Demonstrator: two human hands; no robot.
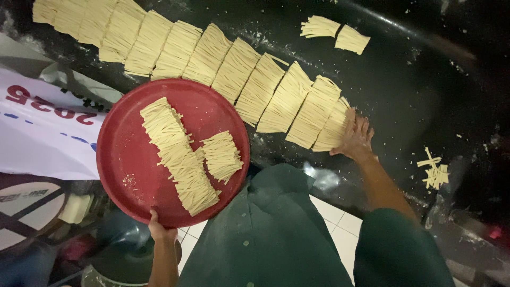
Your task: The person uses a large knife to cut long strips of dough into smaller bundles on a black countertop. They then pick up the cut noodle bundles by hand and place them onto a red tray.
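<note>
Left hand (159, 229) grips the red round tray (119, 159) at lower left; right hand (355, 139), fingers spread, presses the end noodle bundle (330, 130) at centre right.

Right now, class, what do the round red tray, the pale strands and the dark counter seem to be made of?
Red tray: probably plastic, with a matte, evenly coloured, flour-dusted surface.
Pale strands: apparently fresh cut noodle dough, cream-coloured and soft, lying in floured bundles.
Dark counter: smooth and slightly glossy, perhaps stone or coated metal; the picture leaves it open.

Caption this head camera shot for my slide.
Left hand holds a red tray of cut noodles; right hand touches the noodle row.
</note>
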